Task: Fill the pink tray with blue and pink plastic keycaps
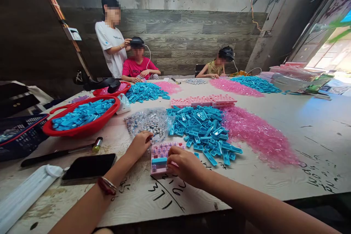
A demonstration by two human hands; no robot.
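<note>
Between the left hand and the right hand, a pink tray lies flat on the bench. Small shiny bits sit in rows on its far part. One blue bar lies across the near part, and its long way runs from left to right. Its right end comes up close to the right hand's fingers, so the right hand is the nearer one. From the left hand, the bar lies back toward the near edge of the bench and a little to the right.

The right hand bends over the right side of the tray, with thumb and fingers close together. I cannot tell if they pinch anything. The left hand is by the tray's far left corner, its fingertips bunched at the edge of a clear bag of little beads. I cannot tell if it has a bead.

Past the right hand is a big heap of blue pieces, and right of that is a heap of pink bits. Left of the left hand's wrist lies a black phone. Farther off to the left is a red basket. Far past both hands, three people are across the bench
</note>
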